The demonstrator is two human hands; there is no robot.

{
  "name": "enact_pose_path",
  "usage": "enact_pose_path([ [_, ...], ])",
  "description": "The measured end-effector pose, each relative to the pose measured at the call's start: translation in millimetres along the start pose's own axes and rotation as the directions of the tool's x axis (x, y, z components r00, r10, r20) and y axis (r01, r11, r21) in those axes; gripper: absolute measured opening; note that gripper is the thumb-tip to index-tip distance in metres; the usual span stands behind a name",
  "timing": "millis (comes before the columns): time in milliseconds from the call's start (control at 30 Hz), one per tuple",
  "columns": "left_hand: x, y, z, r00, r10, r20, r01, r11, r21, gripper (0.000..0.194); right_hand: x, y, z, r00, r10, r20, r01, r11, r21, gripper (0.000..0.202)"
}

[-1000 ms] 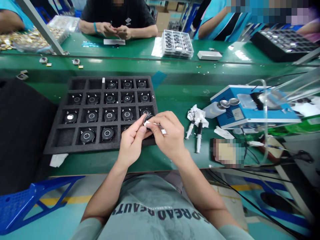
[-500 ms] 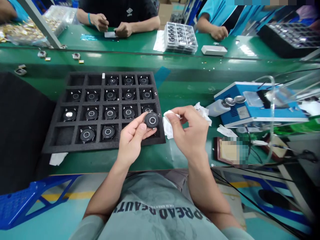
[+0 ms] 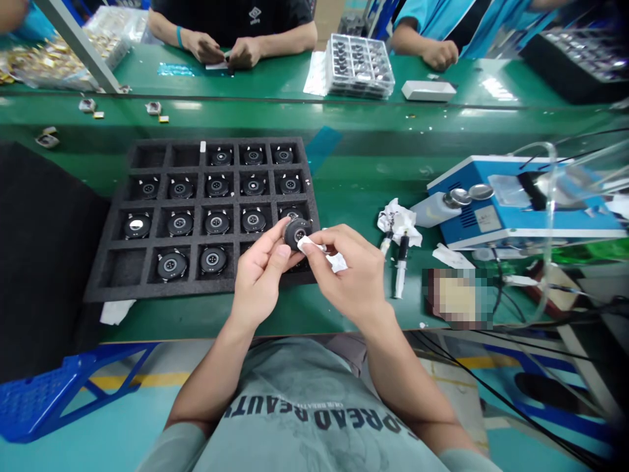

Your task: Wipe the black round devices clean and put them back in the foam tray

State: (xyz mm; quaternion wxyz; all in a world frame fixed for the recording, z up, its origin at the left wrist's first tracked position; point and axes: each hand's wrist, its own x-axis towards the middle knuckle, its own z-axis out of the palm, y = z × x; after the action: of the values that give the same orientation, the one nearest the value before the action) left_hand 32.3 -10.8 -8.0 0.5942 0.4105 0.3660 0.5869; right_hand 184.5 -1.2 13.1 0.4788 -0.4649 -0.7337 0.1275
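Note:
Between thumb and fingers, my left hand (image 3: 261, 272) grips a round black watch body (image 3: 293, 231), its sensor side turned up. My right hand (image 3: 350, 272) is closed on a white wipe (image 3: 314, 245) and presses it against the watch's back. Both hands are over the lower right corner of a black foam tray (image 3: 118, 293). Several similar watch bodies lie in its compartments, among them one in the front row (image 3: 213, 259). Part of that tray corner is hidden behind my hands.
Right of my hands lie a syringe (image 3: 401, 267) and crumpled tissue (image 3: 396, 216). Beyond them stand a white bottle (image 3: 432, 211) and a blue machine (image 3: 472, 226). A black foam lid (image 3: 44, 262) rises at left. Across the bench, co-workers sit near a clear compartment box (image 3: 360, 69).
My right hand has moved left, bringing the wipe onto the watch body. The syringe on the bench has come into view. My left hand still holds the watch.

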Motion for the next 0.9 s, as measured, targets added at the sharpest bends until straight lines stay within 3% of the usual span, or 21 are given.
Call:
enact_pose_path([
  [233, -5.4, -1.3, 2.9, 0.996, 0.074, -0.049, -0.066, 0.989, 0.135, 0.042, -0.2, -2.1, 13.9, 0.996, -0.052, -0.076, 0.046, 0.996, -0.075, 0.012],
  [400, -6.6, 1.0, 4.3, 0.975, 0.208, -0.077, -0.162, 0.906, 0.39, 0.04, 1.1, -7.7, 22.2, 0.993, 0.019, -0.117, -0.028, 0.997, -0.075, 0.012],
  [633, -10.7, -4.0, 6.9, 0.954, 0.288, -0.085, -0.214, 0.851, 0.48, 0.04, 10.0, -15.9, 28.1, 0.974, 0.138, -0.18, -0.152, 0.986, -0.066, 0.013],
  [767, -12.9, -7.2, 7.1, 0.955, 0.281, -0.095, -0.214, 0.874, 0.435, 0.042, 15.9, -4.3, 26.4, 0.96, 0.229, -0.165, -0.239, 0.97, -0.046, 0.014],
  [900, -8.7, -7.5, 6.2, 0.98, 0.139, -0.144, -0.112, 0.977, 0.179, 0.045, 14.5, 14.6, 17.5, 0.941, 0.31, -0.137, -0.32, 0.946, -0.053, 0.016],
])
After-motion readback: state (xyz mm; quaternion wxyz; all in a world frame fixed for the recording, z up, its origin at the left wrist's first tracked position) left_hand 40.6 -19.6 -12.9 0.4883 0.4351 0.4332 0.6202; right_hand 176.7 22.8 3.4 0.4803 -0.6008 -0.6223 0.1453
